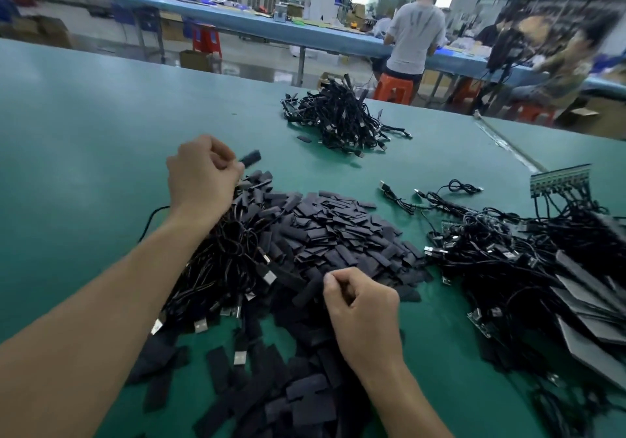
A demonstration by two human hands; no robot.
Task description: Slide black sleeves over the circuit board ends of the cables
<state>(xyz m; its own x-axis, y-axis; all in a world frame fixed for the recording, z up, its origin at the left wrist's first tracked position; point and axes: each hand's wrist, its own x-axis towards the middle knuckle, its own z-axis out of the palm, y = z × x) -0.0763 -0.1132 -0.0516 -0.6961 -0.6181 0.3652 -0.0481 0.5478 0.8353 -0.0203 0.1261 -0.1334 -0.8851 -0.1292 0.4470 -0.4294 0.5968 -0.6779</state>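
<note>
Black sleeve (250, 159) is pinched in L hand (203, 175), long axis aimed approx 2 o'clock. 2nd sleeve (306, 291) is nipped by R hand (360, 305) at pile (338, 227), 5 o'clock from L hand. Unsleeved cables (501, 244) lie at 3 o'clock, nearer R hand; hands well apart.

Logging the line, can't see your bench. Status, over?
Left hand grips a black sleeve over the cable bundle. Right hand pinches another sleeve from the sleeve pile. Nothing in the way.
</note>
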